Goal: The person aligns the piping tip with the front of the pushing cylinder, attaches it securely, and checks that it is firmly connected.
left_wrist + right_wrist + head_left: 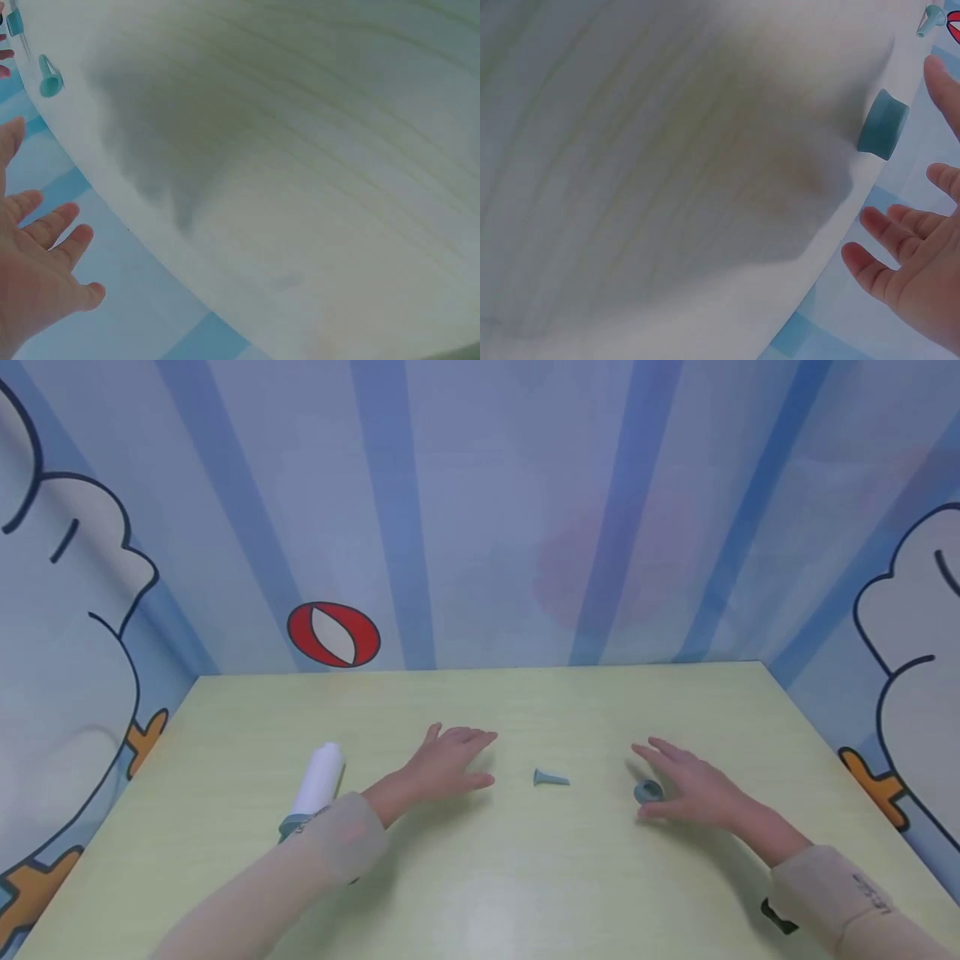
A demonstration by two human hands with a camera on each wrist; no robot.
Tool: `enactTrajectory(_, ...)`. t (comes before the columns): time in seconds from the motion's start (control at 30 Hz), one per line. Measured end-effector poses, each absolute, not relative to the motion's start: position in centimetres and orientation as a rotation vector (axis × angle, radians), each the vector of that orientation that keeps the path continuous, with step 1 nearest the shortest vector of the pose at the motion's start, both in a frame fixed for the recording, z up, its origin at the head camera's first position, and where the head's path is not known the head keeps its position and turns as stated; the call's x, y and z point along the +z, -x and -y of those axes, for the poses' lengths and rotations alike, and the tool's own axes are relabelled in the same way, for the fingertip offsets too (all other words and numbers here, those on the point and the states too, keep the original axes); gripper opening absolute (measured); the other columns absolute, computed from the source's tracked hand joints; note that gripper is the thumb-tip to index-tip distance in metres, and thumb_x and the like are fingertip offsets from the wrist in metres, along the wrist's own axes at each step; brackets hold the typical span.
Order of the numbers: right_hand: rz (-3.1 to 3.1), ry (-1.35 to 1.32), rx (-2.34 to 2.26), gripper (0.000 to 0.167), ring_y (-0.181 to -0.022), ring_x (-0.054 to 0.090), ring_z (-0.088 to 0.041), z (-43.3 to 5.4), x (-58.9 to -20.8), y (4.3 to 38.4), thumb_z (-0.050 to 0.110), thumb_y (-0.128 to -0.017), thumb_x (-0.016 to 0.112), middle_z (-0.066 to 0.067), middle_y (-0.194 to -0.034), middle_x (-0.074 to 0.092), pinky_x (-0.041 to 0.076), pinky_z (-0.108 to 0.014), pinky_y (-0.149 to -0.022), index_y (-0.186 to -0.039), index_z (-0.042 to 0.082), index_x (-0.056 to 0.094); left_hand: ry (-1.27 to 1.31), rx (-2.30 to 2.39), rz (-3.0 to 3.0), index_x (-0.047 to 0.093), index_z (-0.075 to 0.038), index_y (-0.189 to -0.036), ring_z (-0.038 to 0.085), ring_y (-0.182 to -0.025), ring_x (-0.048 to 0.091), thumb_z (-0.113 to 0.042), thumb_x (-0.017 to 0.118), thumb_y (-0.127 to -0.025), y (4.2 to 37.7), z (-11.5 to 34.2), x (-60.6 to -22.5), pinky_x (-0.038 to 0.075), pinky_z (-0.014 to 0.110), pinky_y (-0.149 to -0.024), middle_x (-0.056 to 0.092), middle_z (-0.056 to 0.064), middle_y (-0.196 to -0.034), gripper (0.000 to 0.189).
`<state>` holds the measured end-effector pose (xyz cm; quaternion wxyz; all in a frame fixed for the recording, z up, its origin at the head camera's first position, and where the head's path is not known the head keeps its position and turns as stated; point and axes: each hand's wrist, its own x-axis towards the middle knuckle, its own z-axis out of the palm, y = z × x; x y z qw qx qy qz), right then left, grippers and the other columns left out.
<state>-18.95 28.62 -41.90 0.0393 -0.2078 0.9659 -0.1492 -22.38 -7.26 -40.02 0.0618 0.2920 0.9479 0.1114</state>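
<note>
My left hand (450, 764) hovers over the table left of the middle, its fingers extended and holding nothing. To the right of its fingertips lies a small teal funnel-shaped piece (551, 778) with a narrow stem, seen also near the upper left corner of the left wrist view. My right hand (697, 785) reaches in from the right with fingers and thumb spread. Between its thumb and fingers, in the head view, sits a short teal spool-like ring (648, 791). In the right wrist view this ring (883, 125) stands on the table, apart from the fingers.
A white cylinder (318, 781) with a teal end lies at the left, partly covered by the left sleeve (330, 843). The pale wooden table (480, 893) backs onto a blue striped wall (487, 527) with a printed red-and-white ball.
</note>
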Motion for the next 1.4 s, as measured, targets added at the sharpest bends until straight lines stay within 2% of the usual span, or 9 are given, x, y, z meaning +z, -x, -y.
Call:
enactTrajectory(0.1, -2.958, 0.63, -0.483, 0.083, -0.117, 0.039, -0.039, -28.6, -42.0, 19.0, 0.047, -0.067, 0.07, -0.021, -0.13, 0.04, 0.036, -0.054, -0.089, -0.133, 0.007, 0.038, -0.902, 0.386, -2.845, 0.04, -0.017, -0.133, 0.022, -0.122, 0.042, -0.04, 0.057, -0.082, 22.6, 6.4, -40.3, 0.02, 0.055, -0.101, 0.049, 0.004, -0.13, 0.058)
enactTrajectory(0.2, -2.953, 0.619, -0.53, 0.08, -0.099, 0.05, -0.027, -28.7, -42.1, 19.0, 0.041, -0.067, 0.072, -0.015, -0.117, 0.05, 0.043, -0.042, -0.08, -0.13, 0.006, 0.041, -0.958, 0.449, -2.836, 0.046, -0.015, -0.128, 0.022, -0.113, 0.049, -0.037, 0.058, -0.082, 22.7, 5.8, -40.6, 0.029, 0.051, -0.096, 0.056, 0.004, -0.122, 0.053)
enactTrajectory(0.33, -2.922, 0.582, -0.611, 0.076, -0.083, 0.049, -0.016, -28.8, -42.0, 18.9, 0.038, -0.068, 0.073, -0.012, -0.107, 0.053, 0.041, -0.032, -0.068, -0.128, 0.004, 0.043, -0.999, 0.531, -2.825, 0.052, -0.012, -0.121, 0.02, -0.099, 0.057, -0.032, 0.06, -0.082, 22.8, 5.1, -40.8, 0.036, 0.046, -0.089, 0.063, 0.004, -0.107, 0.045)
enactTrajectory(0.47, -2.867, 0.535, -0.723, 0.072, -0.08, 0.052, -0.016, -29.0, -42.0, 19.0, 0.034, -0.07, 0.072, -0.015, -0.104, 0.055, 0.042, -0.03, -0.066, -0.126, 0.001, 0.043, -0.968, 0.596, -2.796, 0.056, -0.012, -0.117, 0.016, -0.091, 0.059, -0.029, 0.061, -0.082, 22.9, 4.4, -41.1, 0.04, 0.039, -0.086, 0.065, 0.002, -0.098, 0.04)
enactTrajectory(0.6, -2.827, 0.485, -0.817, 0.067, -0.08, 0.053, -0.016, -29.3, -42.4, 19.2, 0.03, -0.071, 0.072, -0.013, -0.099, 0.057, 0.043, -0.029, -0.066, -0.124, 0.0, 0.045, -0.924, 0.682, -2.745, 0.058, -0.011, -0.113, 0.012, -0.084, 0.058, -0.026, 0.062, -0.081, 23.1, 3.7, -41.5, 0.044, 0.03, -0.079, 0.064, 0.0, -0.092, 0.036)
enactTrajectory(0.83, -2.773, 0.399, -0.923, 0.06, -0.078, 0.052, -0.016, -29.7, -42.7, 19.3, 0.03, -0.071, 0.072, -0.01, -0.093, 0.058, 0.044, -0.026, -0.062, -0.118, 0.001, 0.048, -0.888, 0.808, -2.694, 0.06, -0.008, -0.11, 0.01, -0.077, 0.057, -0.022, 0.064, -0.08, 23.3, 2.8, -42.1, 0.044, 0.021, -0.069, 0.064, 0.001, -0.086, 0.034)
enactTrajectory(1.23, -2.725, 0.383, -0.998, 0.048, -0.063, 0.047, -0.007, -29.8, -43.1, 19.2, 0.027, -0.075, 0.069, -0.004, -0.077, 0.054, 0.041, -0.022, -0.054, -0.111, 0.0, 0.051, -0.73, 0.938, -2.649, 0.061, -0.008, -0.108, 0.006, -0.071, 0.054, -0.024, 0.065, -0.079, 23.0, 1.0, -43.2, 0.042, 0.019, -0.067, 0.064, -0.001, -0.082, 0.033)
enactTrajectory(1.4, -2.707, 0.38, -1.04, 0.046, -0.06, 0.045, -0.006, -29.8, -43.2, 19.1, 0.025, -0.075, 0.069, -0.004, -0.073, 0.053, 0.04, -0.022, -0.053, -0.109, -0.001, 0.052, -0.683, 0.956, -2.682, 0.062, -0.009, -0.105, 0.005, -0.066, 0.052, -0.025, 0.065, -0.079, 22.9, 0.5, -43.6, 0.04, 0.018, -0.062, 0.063, -0.002, -0.08, 0.031)
